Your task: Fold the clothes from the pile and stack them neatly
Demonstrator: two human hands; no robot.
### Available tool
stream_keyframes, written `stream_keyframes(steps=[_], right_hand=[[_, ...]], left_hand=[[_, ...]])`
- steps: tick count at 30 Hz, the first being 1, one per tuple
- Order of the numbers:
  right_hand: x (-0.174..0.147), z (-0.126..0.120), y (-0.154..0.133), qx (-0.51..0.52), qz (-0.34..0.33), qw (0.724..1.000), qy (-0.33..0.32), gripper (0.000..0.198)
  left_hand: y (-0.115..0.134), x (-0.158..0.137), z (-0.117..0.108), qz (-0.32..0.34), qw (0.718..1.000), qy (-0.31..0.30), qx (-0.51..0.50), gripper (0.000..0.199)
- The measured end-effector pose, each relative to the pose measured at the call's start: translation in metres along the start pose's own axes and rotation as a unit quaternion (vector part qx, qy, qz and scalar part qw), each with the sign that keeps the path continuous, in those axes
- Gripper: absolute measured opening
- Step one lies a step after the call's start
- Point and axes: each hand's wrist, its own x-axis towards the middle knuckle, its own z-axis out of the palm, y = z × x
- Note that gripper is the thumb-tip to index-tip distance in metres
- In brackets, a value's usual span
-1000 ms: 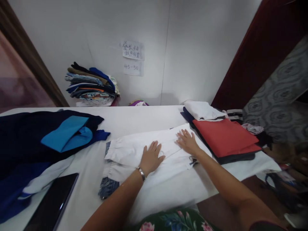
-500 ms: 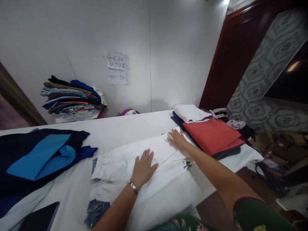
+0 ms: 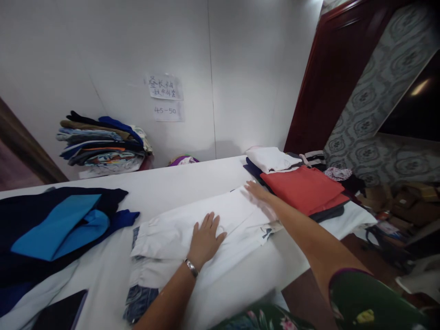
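A white garment (image 3: pixel 172 233) with gathered, elastic-looking ends lies spread lengthwise on the table, on top of blue denim (image 3: pixel 139 302) that shows at its left end. My left hand (image 3: pixel 206 238), with a silver bracelet at the wrist, rests flat on the middle of the white cloth, fingers spread. At the garment's far right end is my right hand (image 3: pixel 257 195), turned on its side with the fingers stretched out; it is slightly blurred and holds nothing that I can see. A dark and white detail shows at the cloth's right edge.
To the right, folded clothes include a red garment (image 3: pixel 304 190) and a white one (image 3: pixel 271 159). Dark and bright blue clothes (image 3: pixel 62 224) lie on the left, near a dark flat device (image 3: pixel 60 311). A tall clothes stack (image 3: pixel 105 142) stands by the wall.
My right hand has tilted from lying flat onto its side and shifted slightly at the garment's right end. My left hand stays in place.
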Motion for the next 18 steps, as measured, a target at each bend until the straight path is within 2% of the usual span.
stream_keyframes(steps=[2,4,7,10,13,18], right_hand=[[-0.013,-0.012,0.013,0.015,0.014,1.000,0.012,0.062],[-0.034,-0.014,0.026,0.021,0.022,0.999,0.016,0.062],[-0.068,0.006,0.043,0.023,0.014,1.000,0.015,0.063],[-0.089,0.034,0.055,0.024,-0.006,0.999,0.048,0.066],[-0.093,0.044,0.059,0.027,-0.016,0.997,0.064,0.069],[-0.088,0.021,0.048,0.023,0.018,0.999,0.013,0.067]], left_hand=[[0.001,0.000,-0.002,-0.002,1.000,-0.003,-0.002,0.053],[0.002,0.000,-0.004,-0.006,1.000,-0.014,-0.002,0.054],[0.003,0.000,-0.006,-0.009,1.000,-0.025,0.000,0.055],[0.004,0.001,-0.005,-0.008,1.000,-0.026,-0.002,0.054],[0.003,0.002,-0.005,-0.014,1.000,-0.028,-0.004,0.054],[0.003,0.002,-0.003,-0.013,1.000,-0.021,-0.009,0.054]])
